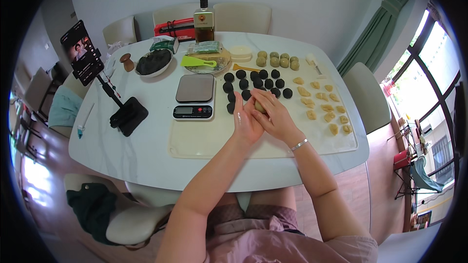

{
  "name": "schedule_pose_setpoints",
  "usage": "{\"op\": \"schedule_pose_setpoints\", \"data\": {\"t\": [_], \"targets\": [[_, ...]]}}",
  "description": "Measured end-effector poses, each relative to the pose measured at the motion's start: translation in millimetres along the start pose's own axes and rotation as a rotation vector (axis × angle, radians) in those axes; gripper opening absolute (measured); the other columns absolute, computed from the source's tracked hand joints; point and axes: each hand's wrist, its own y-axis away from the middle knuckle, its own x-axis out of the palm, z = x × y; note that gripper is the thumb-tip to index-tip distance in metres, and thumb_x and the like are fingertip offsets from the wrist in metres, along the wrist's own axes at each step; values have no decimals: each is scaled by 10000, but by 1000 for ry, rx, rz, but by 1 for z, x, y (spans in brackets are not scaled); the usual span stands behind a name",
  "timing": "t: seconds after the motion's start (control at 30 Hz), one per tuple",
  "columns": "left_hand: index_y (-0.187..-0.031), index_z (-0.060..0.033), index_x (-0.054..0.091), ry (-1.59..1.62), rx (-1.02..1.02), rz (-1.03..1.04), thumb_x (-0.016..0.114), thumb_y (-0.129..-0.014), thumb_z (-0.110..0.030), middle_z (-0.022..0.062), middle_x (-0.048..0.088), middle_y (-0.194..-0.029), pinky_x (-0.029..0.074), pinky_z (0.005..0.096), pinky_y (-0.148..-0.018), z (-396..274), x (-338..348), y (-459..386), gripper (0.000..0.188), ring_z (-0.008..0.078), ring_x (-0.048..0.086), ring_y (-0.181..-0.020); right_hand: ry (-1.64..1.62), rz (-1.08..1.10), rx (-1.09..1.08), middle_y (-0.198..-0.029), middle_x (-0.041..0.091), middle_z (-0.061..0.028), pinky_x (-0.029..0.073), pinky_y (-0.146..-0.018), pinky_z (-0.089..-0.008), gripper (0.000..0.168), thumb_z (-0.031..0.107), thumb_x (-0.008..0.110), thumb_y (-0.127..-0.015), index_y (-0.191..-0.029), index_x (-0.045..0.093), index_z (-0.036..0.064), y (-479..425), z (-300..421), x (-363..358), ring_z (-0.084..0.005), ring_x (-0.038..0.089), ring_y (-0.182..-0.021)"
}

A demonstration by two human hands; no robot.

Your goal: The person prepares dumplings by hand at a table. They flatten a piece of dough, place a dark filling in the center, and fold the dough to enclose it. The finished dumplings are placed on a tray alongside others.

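Observation:
My left hand (247, 122) and my right hand (272, 113) come together above the cream mat (204, 146), holding a yellowish-green dough ball (260, 107) between the palms. Black balls (287, 93) lie in rows just beyond my hands, some partly hidden by them. Behind these sit several greenish-brown balls (261, 61). Flattened pale yellow dough pieces (327, 108) are spread over the mat's right side. Left of the black balls stands a digital kitchen scale (194, 89) with nothing on its plate.
A phone on a stand (82, 53) is at the left, near a bowl of black dough (154, 62). A lime-green scraper (197, 61) rests on a covered plate (223, 58); a glass bottle (204, 22) stands behind. A yellow spatula (245, 68) and a white-handled tool (317, 67) lie farther back.

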Motion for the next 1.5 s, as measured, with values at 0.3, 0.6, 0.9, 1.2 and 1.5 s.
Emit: {"op": "schedule_pose_setpoints", "data": {"t": [0.3, 0.6, 0.9, 1.2, 1.5], "targets": [[-1416, 12, 338, 39, -9, -7, 234, -917, -737, 173, 427, -1428, 315, 443, -1129, -1, 4, 2, 906, 307, 386, -1350, 39, -31, -21, -1377, 500, -175, 422, -1028, -408, 488, 117, 634, -873, -1337, 500, 49, -1, 0, 2, -356, 499, -1244], [-1408, -2, 341, 98, 57, 19, 297, -893, -759, 170, 432, -1426, 304, 447, -1127, -6, 4, 2, 917, 297, 393, -1344, -70, -178, -12, -1284, 589, -134, 450, -1001, -400, 360, 129, 619, -883, -1232, 602, 44, 3, 1, 1, -319, 550, -1192], [-1396, -25, 376, 56, -25, -27, 283, -910, -740, 199, 375, -1478, 283, 467, -1142, 18, -12, -3, 870, 342, 358, -1373, -78, -22, -143, -1275, 604, -164, 381, -1070, -407, 388, 101, 533, -906, -1286, 582, 34, -5, 16, 2, -345, 533, -1232], [-1377, 18, 356, 72, 1, -56, 262, -905, -747, 181, 440, -1411, 315, 446, -1124, 2, -1, 1, 904, 307, 423, -1313, 20, -60, 6, -1270, 580, -174, 493, -925, -391, 418, 142, 590, -914, -1313, 516, 42, 3, -6, 5, -365, 592, -1098], [-1348, 10, 382, 50, -6, -93, 288, -911, -736, 181, 465, -1387, 335, 446, -1111, 4, -1, 2, 869, 315, 443, -1295, -8, -30, 45, -1264, 578, -170, 497, -914, -394, 449, 94, 599, -878, -1314, 510, 41, 4, -4, 4, -358, 590, -1098]]}}
